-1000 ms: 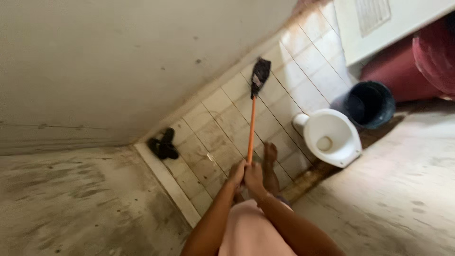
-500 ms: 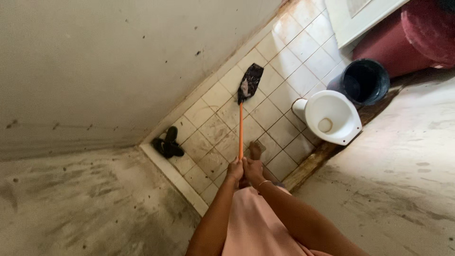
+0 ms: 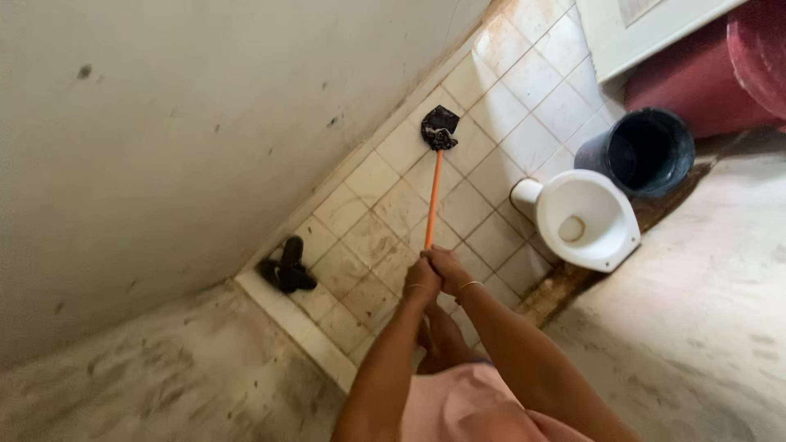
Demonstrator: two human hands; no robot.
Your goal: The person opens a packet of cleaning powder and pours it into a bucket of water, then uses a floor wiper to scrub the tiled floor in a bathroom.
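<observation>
Both hands clamp the near end of the orange mop handle [image 3: 433,199]: left hand [image 3: 421,282] and right hand [image 3: 449,270] side by side, fingers curled tight round the stick, nothing else held. Bare foot [image 3: 440,336] just below the fingers, on the tiled floor [image 3: 372,237]. Handle runs straight away from the fingers to the dark mop head [image 3: 440,128], which sits on a tile close to the wall base. Judgement: scrubbing goes best with the head pressed flat and strokes kept along the tile rows, grip firm so the stick doesn't twist. Left of the fingers: black sandals [image 3: 286,268] by the raised step edge [image 3: 299,327], near enough to snag. Right of the fingers: white toilet bowl [image 3: 586,219], dark bucket [image 3: 643,154] beyond it. Open tiles lie ahead, between wall [image 3: 180,131] and bowl
</observation>
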